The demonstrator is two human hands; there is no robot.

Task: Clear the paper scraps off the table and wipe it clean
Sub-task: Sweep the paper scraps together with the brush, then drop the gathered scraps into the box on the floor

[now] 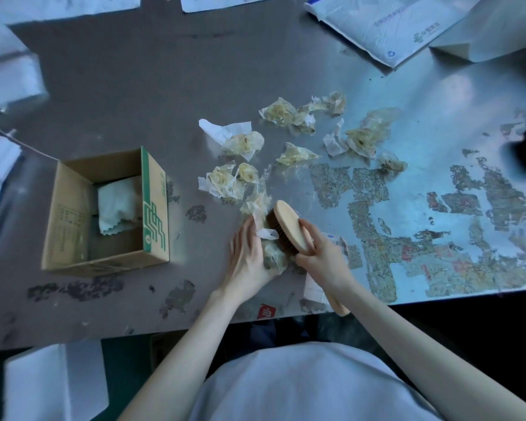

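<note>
Yellowish, crumpled paper scraps (244, 141) litter the grey table (119, 86).

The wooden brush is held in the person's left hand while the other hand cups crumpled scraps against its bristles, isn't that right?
Not quite: the head view shows the wooden brush gripped in the right hand, not the left. The left hand is the one that cups the crumpled scraps against its bristles.
</note>
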